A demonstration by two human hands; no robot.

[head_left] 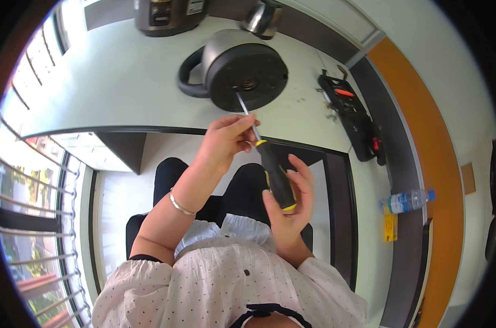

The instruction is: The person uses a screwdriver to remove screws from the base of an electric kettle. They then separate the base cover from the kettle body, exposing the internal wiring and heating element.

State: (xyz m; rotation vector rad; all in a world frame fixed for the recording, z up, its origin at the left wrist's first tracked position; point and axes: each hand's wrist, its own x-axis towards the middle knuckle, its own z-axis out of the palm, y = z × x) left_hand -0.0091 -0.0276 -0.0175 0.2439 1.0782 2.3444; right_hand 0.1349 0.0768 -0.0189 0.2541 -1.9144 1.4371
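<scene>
Screwdriver [269,164] seemingly on kettle base [247,76]

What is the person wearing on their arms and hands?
Both hands are bare, with no gloves. The left hand has a thin silver bangle on its wrist. The right hand shows no jewellery. The forearms are uncovered; loose white sleeves with small dark dots end near the elbows.

The left hand [226,143] reaches forward, fingers pinched together, a bangle on its wrist. The right hand [291,199] sits lower and nearer the body, fingers curled in a grip.
</scene>
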